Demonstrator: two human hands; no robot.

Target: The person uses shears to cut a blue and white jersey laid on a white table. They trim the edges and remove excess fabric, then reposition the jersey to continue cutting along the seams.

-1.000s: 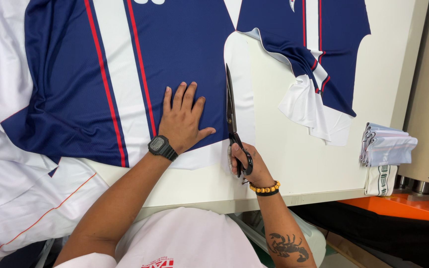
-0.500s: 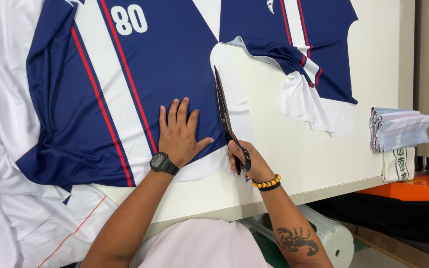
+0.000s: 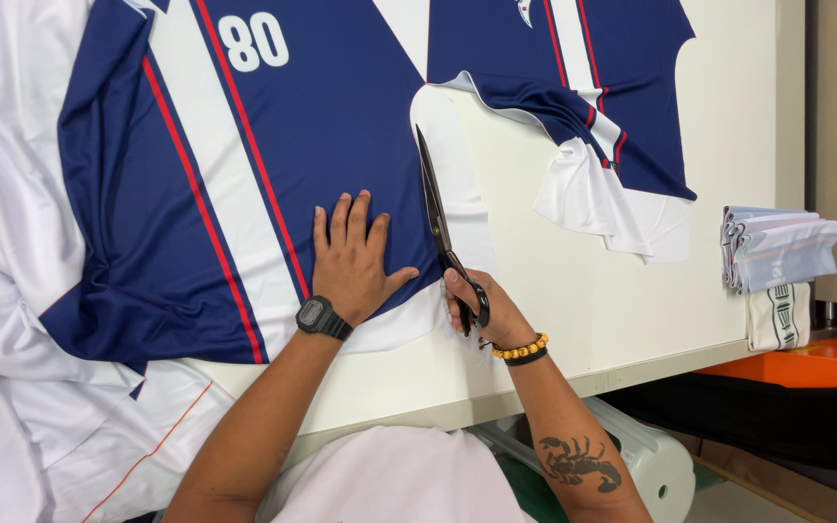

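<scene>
My left hand (image 3: 353,260), with a black watch on the wrist, lies flat with fingers apart on a navy printed fabric panel (image 3: 244,194) with white and red stripes. My right hand (image 3: 481,308), wearing a beaded bracelet, grips the handles of long black scissors (image 3: 438,225). The blades point away from me along the navy panel's right edge, where a white margin strip (image 3: 462,208) borders it. A second navy cut piece (image 3: 583,87) lies further right on the cream table (image 3: 583,310).
A folded stack of pale fabric (image 3: 777,247) sits at the table's right edge above an orange surface (image 3: 806,363). White fabric (image 3: 12,426) hangs over the table's left and near edge. A white machine part (image 3: 651,465) stands below the table.
The view has shifted so the fabric sits lower and more of its top shows. The scissors have advanced a little farther along the panel's edge. My left hand stays pressed flat.
</scene>
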